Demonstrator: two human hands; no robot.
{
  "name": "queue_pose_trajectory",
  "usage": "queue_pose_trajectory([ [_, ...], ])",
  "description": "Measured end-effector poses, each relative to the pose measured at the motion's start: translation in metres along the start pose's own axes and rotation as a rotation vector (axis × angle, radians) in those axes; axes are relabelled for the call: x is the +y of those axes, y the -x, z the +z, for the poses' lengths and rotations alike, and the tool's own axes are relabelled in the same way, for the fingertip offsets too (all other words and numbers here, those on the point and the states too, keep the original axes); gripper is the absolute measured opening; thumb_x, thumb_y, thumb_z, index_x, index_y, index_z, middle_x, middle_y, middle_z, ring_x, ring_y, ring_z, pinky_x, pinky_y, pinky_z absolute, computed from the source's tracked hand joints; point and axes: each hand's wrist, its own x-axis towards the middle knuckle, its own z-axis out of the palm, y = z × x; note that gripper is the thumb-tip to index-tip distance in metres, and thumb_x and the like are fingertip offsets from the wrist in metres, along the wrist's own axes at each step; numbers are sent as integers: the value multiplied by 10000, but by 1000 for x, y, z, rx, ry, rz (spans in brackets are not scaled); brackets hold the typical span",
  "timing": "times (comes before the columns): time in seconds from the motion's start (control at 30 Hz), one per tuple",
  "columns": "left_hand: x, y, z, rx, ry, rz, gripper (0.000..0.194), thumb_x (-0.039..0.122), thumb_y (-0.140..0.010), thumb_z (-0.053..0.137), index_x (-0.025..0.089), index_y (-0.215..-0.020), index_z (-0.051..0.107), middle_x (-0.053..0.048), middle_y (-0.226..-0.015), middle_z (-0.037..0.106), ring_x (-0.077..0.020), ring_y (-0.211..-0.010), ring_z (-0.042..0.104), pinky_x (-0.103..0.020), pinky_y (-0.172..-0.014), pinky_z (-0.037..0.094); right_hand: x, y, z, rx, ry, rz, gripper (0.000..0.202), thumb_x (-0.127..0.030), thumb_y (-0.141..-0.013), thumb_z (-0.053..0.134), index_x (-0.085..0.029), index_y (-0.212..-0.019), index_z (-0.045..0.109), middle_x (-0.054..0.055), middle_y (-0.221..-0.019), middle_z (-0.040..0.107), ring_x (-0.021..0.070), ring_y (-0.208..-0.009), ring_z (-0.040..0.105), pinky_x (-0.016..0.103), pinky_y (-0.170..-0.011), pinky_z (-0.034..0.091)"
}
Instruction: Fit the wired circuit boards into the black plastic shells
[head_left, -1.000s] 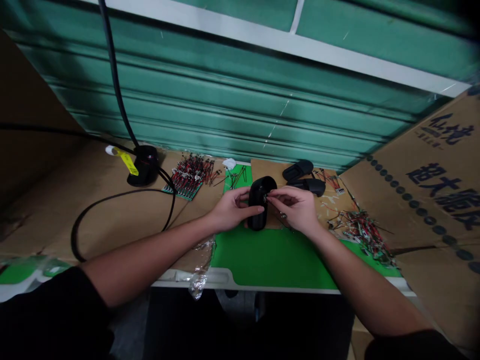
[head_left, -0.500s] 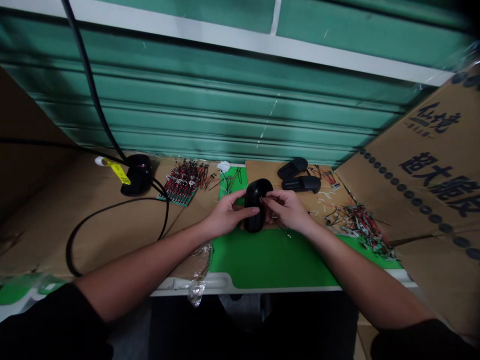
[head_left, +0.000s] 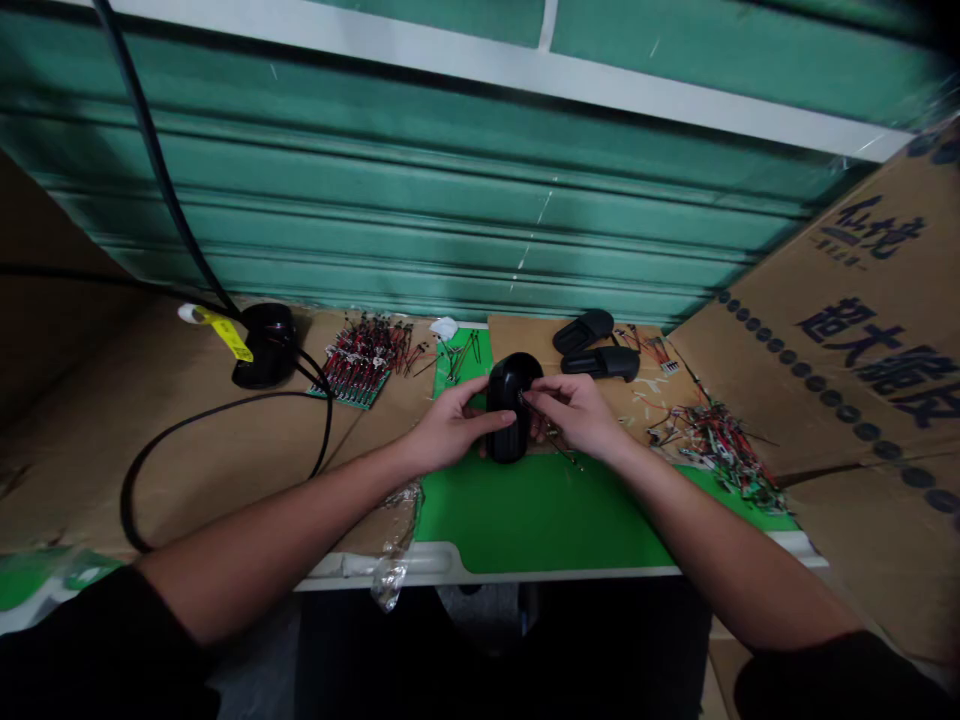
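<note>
A glossy black oval shell (head_left: 510,408) stands upright over the green mat (head_left: 540,520), near the middle of the view. My left hand (head_left: 452,424) grips it from the left, with the thumb across its front. At the shell's right edge, my right hand (head_left: 574,410) has its thumb and forefinger pinched by a small metallic part; what exactly they hold is too small to make out. Thin wires with small tips (head_left: 564,448) hang below the right fingers.
Circuit boards with red and black wires (head_left: 360,365) lie left, beyond them a black device (head_left: 264,345) with cables. Two dark shells (head_left: 600,363) sit behind my right hand. A wire pile (head_left: 727,450) lies right, beside a cardboard wall (head_left: 862,400).
The whole view has shifted slightly. Both hands keep nearly the same hold at the black shell, and the wires below my right hand hang a little differently.
</note>
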Motion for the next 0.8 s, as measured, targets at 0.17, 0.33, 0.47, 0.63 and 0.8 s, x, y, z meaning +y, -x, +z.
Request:
queue_pose_trajectory([
  [0.17,-3,-1,-1,1,2,14,704,459,-808,922,152,-1386,663,-32,-877,752,-130,-573,623,-227,-466,497,0,0,-1,8,22,21,405,-589,-851,828,-189,-885,775,-3,-590,680,149,-456,599,268,-451,497],
  [0.33,-4,-1,-2,8,-4,25,676,453,-804,923,154,-1355,670,-32,-887,750,-135,-581,630,-236,-480,506,0,1,0,8,-2,19,396,-582,-836,838,-194,-862,759,-11,-589,665,147,-452,592,269,-442,491],
  [0.47,-4,-1,0,19,44,-9,643,500,-790,922,153,-1271,672,-41,-905,751,-147,-582,655,-244,-460,520,1,2,2,-9,12,27,390,-573,-848,833,-193,-849,741,-14,-592,652,141,-462,588,260,-445,472],
  [0.63,-2,-2,7,80,61,-73,654,618,-781,898,158,-1180,659,-10,-776,695,-157,-509,631,-240,-377,471,0,6,8,-43,56,48,372,-562,-883,794,-195,-853,742,-22,-612,629,128,-465,553,257,-443,465],
  [0.8,0,-3,9,113,39,-117,608,567,-732,932,155,-1089,664,-26,-772,712,-157,-507,621,-245,-377,442,-6,8,12,-84,110,30,366,-556,-910,761,-192,-881,786,-16,-618,638,125,-489,562,246,-459,453],
])
